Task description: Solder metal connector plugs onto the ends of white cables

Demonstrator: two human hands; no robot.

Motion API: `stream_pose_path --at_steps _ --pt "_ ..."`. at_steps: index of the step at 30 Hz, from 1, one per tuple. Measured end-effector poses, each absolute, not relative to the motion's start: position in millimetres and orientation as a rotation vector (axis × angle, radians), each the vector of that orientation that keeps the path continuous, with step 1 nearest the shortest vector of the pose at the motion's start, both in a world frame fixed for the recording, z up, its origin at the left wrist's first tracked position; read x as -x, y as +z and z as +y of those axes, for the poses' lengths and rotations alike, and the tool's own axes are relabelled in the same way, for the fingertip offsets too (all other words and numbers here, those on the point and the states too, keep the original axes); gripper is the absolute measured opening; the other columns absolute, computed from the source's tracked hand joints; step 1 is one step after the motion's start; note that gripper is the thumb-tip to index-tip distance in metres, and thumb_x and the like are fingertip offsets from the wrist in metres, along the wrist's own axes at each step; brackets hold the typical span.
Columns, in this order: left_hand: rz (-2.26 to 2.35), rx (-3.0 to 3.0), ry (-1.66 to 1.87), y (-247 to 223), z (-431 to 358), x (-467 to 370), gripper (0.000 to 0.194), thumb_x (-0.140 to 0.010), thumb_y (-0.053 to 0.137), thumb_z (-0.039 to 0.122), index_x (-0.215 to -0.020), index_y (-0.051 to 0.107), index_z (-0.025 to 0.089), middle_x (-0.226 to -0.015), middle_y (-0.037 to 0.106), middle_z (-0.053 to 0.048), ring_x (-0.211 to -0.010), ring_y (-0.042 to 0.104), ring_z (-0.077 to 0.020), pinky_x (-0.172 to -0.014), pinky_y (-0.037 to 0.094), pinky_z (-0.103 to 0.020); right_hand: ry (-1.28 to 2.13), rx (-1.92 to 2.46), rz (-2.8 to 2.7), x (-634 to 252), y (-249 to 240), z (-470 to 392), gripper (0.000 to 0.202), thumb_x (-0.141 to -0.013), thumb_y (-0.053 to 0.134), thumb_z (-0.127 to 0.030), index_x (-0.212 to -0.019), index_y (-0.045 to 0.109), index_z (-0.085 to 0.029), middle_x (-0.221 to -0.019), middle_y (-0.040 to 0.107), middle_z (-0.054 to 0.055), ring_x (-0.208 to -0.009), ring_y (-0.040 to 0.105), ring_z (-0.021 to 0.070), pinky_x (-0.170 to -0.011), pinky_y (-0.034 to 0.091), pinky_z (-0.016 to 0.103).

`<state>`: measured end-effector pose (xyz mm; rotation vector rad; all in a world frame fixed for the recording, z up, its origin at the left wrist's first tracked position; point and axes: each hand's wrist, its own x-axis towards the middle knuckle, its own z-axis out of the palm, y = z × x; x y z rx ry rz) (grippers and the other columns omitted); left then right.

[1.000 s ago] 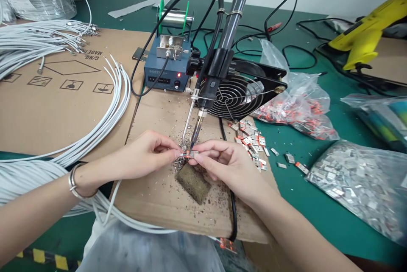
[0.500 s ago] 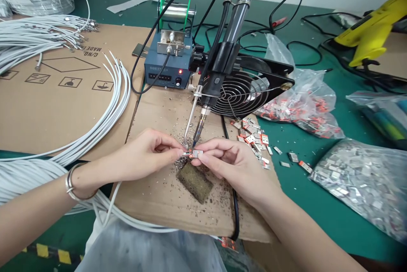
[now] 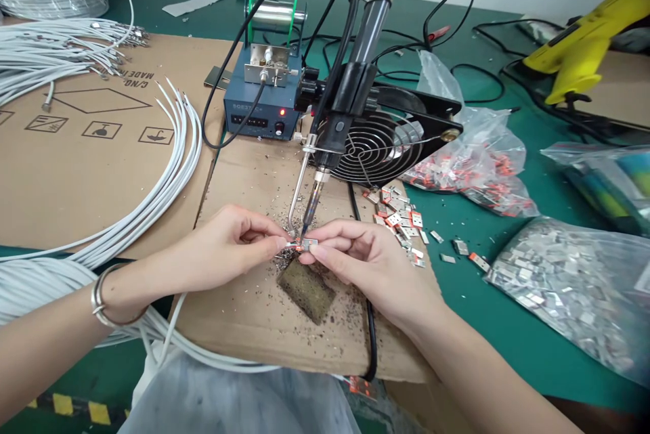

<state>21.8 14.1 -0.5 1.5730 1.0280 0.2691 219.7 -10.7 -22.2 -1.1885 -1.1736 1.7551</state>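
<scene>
My right hand (image 3: 355, 254) pinches a small silver and orange USB connector (image 3: 309, 243) between thumb and fingers. My left hand (image 3: 244, 244) is closed on the end of a white cable (image 3: 177, 315) at the connector's left side. The tip of the soldering iron (image 3: 313, 200) is at the connector, with a thin bent metal feed tube (image 3: 298, 193) beside it. Under my hands lies a brown sponge (image 3: 307, 290) on the speckled cardboard. The exact contact at the joint is too small to make out.
A blue solder feeder (image 3: 261, 105) with a spool and a black fan (image 3: 391, 143) stand behind. Loose connectors (image 3: 399, 217) lie right of my right hand, near bags of parts (image 3: 569, 292). White cables (image 3: 172, 177) curve along the left. A yellow tool (image 3: 579, 55) is at the far right.
The whole view has shifted slightly, so things appear a little further left. Both hands keep their hold, and the connector remains at the iron tip.
</scene>
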Motion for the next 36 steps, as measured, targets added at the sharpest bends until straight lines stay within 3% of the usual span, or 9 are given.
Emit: stream_pose_path --at_steps 13,23,36 --pt "1.017 -1.485 0.262 0.3 12.9 -21.4 0.031 -0.085 0.047 0.037 -0.088 0.066 0.013 -0.049 0.038 0.006 -0.042 0.026 -0.0049 -0.037 0.018 -0.017 1.73 1.247 -1.19 -217.1 -20.6 -9.7 0.017 -0.069 0.073 -0.031 -0.079 0.067 -0.017 -0.072 0.071 0.005 -0.064 0.065 0.0139 -0.049 0.043 0.018" --pt "1.022 -1.562 0.275 0.5 13.2 -22.7 0.03 -0.085 0.047 0.034 -0.088 0.067 0.012 -0.051 0.042 0.004 -0.044 0.026 -0.0053 -0.038 0.019 -0.018 1.729 1.201 -1.226 -217.9 -23.5 -10.4 0.019 -0.071 0.072 -0.031 -0.081 0.064 -0.017 -0.075 0.071 0.006 -0.072 0.067 0.016 -0.06 0.049 0.022" --pt "0.991 -1.571 0.281 -2.3 12.6 -20.8 0.036 -0.085 0.045 0.04 -0.091 0.067 0.013 -0.063 0.053 0.0 -0.053 0.034 -0.0087 -0.046 0.027 -0.02 1.694 1.274 -1.289 -218.6 -22.3 -9.8 0.025 -0.068 0.072 -0.038 -0.08 0.065 -0.017 -0.073 0.07 0.007 -0.064 0.064 0.0168 -0.048 0.043 0.022"
